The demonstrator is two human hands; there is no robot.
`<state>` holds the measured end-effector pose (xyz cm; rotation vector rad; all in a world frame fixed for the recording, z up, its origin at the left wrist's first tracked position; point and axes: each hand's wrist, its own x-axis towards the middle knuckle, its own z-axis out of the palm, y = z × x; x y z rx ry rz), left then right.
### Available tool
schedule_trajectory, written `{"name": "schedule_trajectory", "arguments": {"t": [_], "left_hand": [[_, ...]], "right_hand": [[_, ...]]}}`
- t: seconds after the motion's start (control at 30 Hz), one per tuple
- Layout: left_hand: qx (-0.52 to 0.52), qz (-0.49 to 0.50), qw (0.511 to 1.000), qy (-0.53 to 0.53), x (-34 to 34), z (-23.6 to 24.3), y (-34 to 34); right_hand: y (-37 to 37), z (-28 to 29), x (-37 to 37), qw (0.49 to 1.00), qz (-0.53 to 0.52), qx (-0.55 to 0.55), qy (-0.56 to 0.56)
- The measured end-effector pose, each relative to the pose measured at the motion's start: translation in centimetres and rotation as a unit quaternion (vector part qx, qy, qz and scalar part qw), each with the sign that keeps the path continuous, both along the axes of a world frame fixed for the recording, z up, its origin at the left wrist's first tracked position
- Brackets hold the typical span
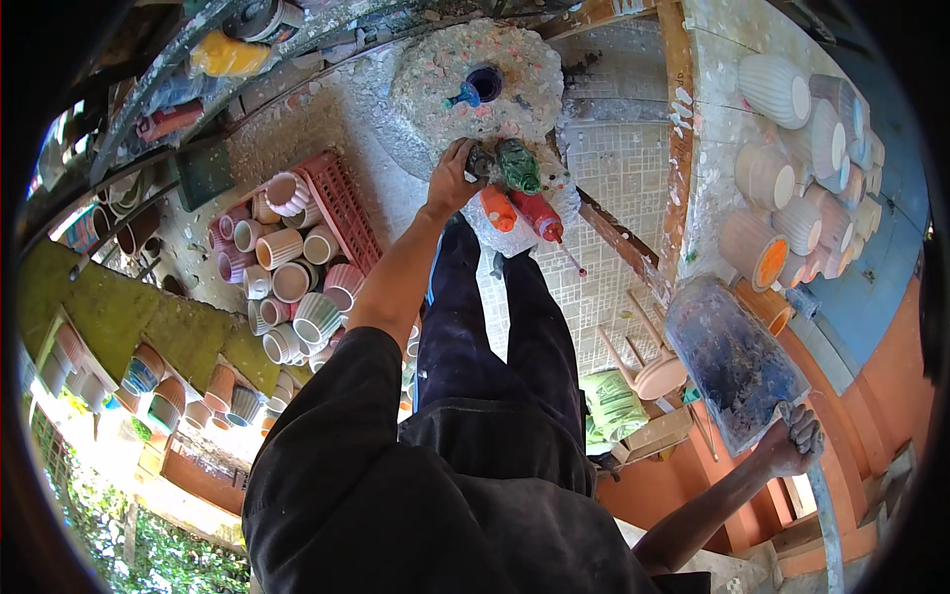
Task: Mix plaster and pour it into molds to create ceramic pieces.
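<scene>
- Head view: the left hand [453, 178] is stretched down to a cluster of squeeze bottles beside a speckled round stone [475, 84]; its grip is closed round the top of a dark bottle [482, 158], just beside a green bottle [518, 164], with an orange bottle [498, 209] and a red bottle [539, 216] lying close below
- The bottles look like soft plastic, light and easily squashed; paint smears would likely make them slippery, so the dark bottle is judged best taken round the shoulder or neck, not the belly, lest paint be forced out
- The right hand [792, 441] is seen with its grip shut tight on the rim of a paint-stained bucket [732, 361], held tilted near the counter [708, 148]
- The bucket is judged stiff and, if filled, heavy; whether anything is in it cannot be told
- On the counter, ribbed pots [782, 89] are stacked on their sides; more pots [297, 282] are crowded by a red crate [341, 203] on the floor; all are judged fragile
</scene>
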<state>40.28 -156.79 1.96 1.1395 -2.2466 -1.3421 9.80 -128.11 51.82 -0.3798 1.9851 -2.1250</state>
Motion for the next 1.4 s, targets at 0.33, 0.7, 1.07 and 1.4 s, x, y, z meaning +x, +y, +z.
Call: {"name": "schedule_trajectory", "arguments": {"t": [0.33,0.7,1.07,1.4], "left_hand": [[0.01,0.031,0.999,0.019,1.3,0.1,-0.8],[-0.085,0.052,0.988,0.119,-4.5,0.7,-10.2],[0.026,0.085,0.989,0.116,-5.2,0.1,-11.4],[0.022,-0.022,0.978,0.206,-6.5,35.4,-5.2]], "right_hand": [[1.2,0.2,0.5,1.0,-0.003,-0.011,-0.009],[1.5,0.1,-0.3,0.999,0.03,-0.014,-0.01],[1.7,-1.0,0.9,0.997,-0.063,-0.036,0.018],[5.0,-3.1,0.5,0.99,-0.075,-0.116,0.029]]}}
